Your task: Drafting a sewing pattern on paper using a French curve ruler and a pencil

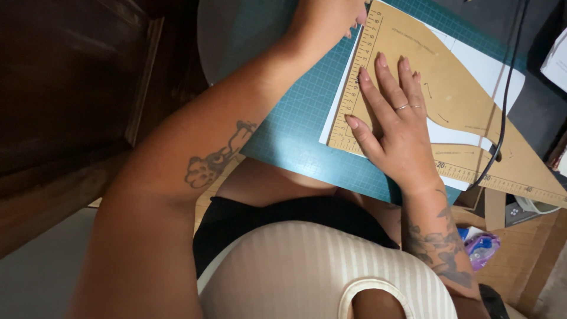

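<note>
A tan pattern-making ruler (455, 88) with a curved inner edge and scale marks lies on a white paper sheet (490, 71), which rests on a teal cutting mat (295, 124). My right hand (396, 124) lies flat, palm down, on the ruler's corner, fingers spread, with rings on two of them. My left hand (328, 18) reaches to the top edge of the view, its fingertips by the ruler's upper end. That hand is partly cut off, so what it grips is hidden.
A black cable (505, 100) runs down across the ruler at the right. Dark wooden furniture (77, 88) stands at the left. A purple wrapped bundle (484, 245) and brown cardboard (531, 248) lie at the lower right. My lap and white ribbed top fill the bottom.
</note>
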